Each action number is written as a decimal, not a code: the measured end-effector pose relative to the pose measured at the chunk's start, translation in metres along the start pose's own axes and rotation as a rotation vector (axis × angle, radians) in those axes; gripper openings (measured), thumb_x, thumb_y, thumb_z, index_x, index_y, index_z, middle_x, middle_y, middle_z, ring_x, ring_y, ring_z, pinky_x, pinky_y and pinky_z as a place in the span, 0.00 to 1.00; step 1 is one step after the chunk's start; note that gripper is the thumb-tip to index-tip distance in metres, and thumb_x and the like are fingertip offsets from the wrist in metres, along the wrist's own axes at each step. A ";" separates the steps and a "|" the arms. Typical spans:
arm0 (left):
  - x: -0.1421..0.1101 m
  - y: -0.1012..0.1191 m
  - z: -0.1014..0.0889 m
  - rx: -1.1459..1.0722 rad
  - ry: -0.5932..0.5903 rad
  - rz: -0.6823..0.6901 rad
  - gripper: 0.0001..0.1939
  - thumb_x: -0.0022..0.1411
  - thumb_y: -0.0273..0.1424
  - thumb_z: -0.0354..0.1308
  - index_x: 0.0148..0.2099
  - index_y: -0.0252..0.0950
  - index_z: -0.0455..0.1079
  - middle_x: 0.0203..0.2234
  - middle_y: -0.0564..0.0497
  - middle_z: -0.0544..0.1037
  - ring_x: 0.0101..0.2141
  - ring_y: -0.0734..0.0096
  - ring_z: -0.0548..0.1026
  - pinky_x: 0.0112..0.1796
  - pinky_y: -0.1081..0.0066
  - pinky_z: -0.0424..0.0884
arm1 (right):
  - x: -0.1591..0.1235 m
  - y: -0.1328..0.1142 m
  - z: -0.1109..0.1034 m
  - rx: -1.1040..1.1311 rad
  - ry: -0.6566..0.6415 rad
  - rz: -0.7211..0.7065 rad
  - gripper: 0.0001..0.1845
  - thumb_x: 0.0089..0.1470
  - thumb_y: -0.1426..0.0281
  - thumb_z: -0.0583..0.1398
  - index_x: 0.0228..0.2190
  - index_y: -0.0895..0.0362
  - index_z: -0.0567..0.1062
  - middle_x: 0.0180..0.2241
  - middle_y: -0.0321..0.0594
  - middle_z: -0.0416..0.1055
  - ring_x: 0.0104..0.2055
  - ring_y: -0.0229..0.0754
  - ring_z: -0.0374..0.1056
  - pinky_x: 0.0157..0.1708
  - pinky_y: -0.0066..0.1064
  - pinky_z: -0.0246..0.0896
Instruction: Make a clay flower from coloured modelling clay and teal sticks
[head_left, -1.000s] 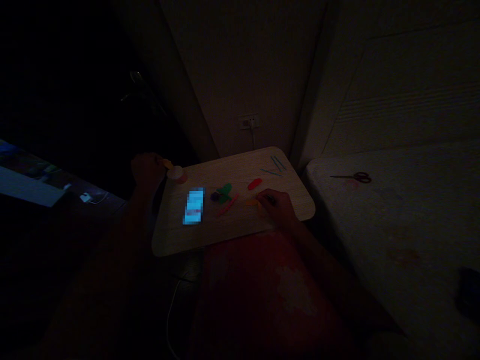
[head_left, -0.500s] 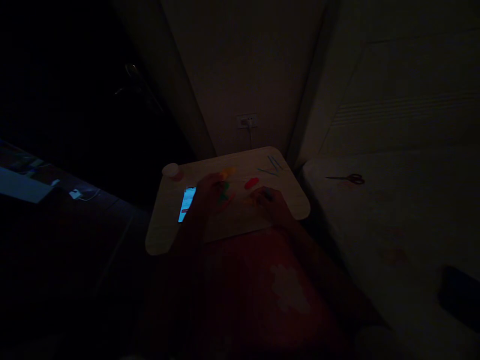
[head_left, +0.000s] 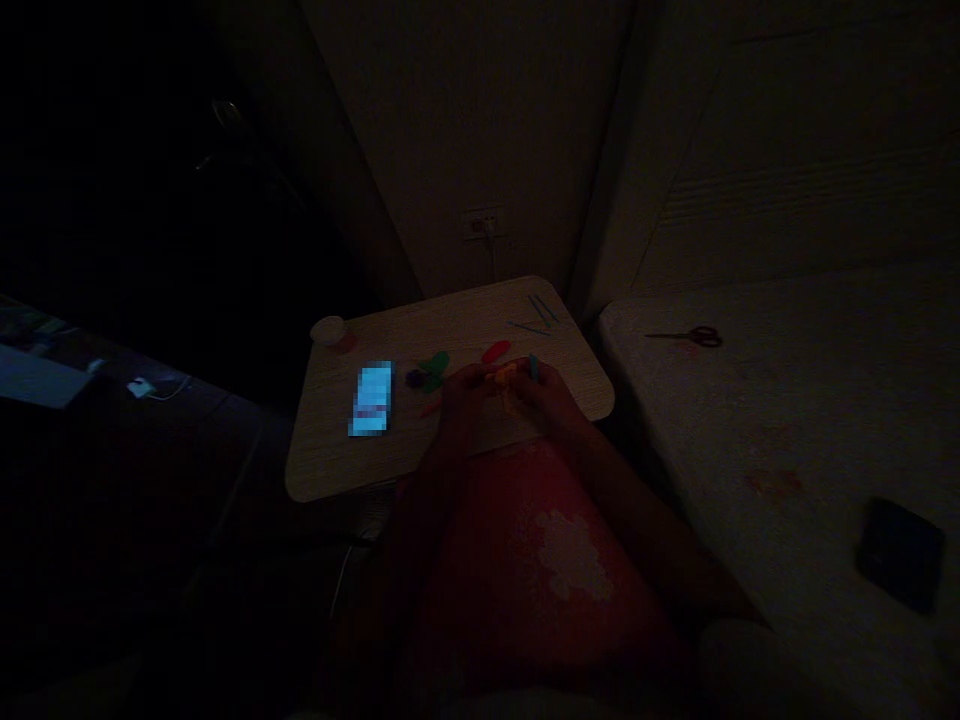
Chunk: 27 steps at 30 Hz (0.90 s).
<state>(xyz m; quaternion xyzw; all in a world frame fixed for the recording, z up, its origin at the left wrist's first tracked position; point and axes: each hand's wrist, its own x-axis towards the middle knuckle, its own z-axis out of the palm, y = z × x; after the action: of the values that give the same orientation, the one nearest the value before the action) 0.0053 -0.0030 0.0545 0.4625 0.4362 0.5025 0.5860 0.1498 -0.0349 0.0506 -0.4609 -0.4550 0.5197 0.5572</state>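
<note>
So the left hand [head_left: 465, 388] is now working right beside the right hand [head_left: 546, 392] instead of hanging out by the cup [head_left: 330, 332] like a second ago, and yellow-orange stuff [head_left: 505, 374] is showing between them. The phone [head_left: 372, 398] is showing whole again after the arm's half-second-ago block, the green piece [head_left: 440, 358] is peeking back out, and the left hand is now partly covering the pink strip [head_left: 430, 408].

I am watching a small pale table [head_left: 330, 465]: glowing phone [head_left: 372, 399] lying left, tub [head_left: 331, 334] standing far left, green piece [head_left: 436, 372] and dark lump [head_left: 414, 379] lying mid-table, red piece [head_left: 496, 352] lying farther right, blue sticks [head_left: 529, 328] resting far right. Whitish surface [head_left: 750, 410] at right is bearing scissors [head_left: 694, 337].
</note>
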 end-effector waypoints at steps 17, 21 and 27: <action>-0.012 -0.009 -0.004 -0.140 0.008 0.041 0.14 0.47 0.39 0.73 0.32 0.36 0.78 0.32 0.48 0.82 0.35 0.67 0.80 0.42 0.67 0.75 | 0.002 -0.005 -0.008 -0.257 0.169 -0.190 0.21 0.48 0.51 0.68 0.25 0.55 0.72 0.23 0.35 0.71 0.26 0.37 0.64 0.26 0.28 0.58; -0.012 -0.009 0.000 -0.091 0.030 0.087 0.15 0.46 0.39 0.75 0.31 0.36 0.76 0.28 0.51 0.80 0.32 0.71 0.78 0.38 0.70 0.74 | -0.007 -0.013 -0.002 -0.374 0.139 -0.249 0.19 0.55 0.53 0.64 0.26 0.56 0.75 0.24 0.37 0.73 0.27 0.39 0.66 0.28 0.29 0.58; -0.011 -0.007 0.001 -0.140 0.005 0.085 0.18 0.46 0.40 0.75 0.39 0.38 0.79 0.36 0.49 0.83 0.36 0.69 0.79 0.39 0.70 0.76 | -0.016 -0.022 0.004 -0.515 0.054 -0.421 0.13 0.62 0.66 0.56 0.37 0.55 0.80 0.38 0.44 0.80 0.38 0.45 0.74 0.41 0.35 0.65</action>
<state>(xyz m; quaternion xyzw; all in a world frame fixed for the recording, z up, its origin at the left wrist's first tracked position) 0.0063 -0.0149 0.0488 0.4373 0.3815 0.5573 0.5938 0.1487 -0.0515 0.0727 -0.4959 -0.6418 0.2488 0.5293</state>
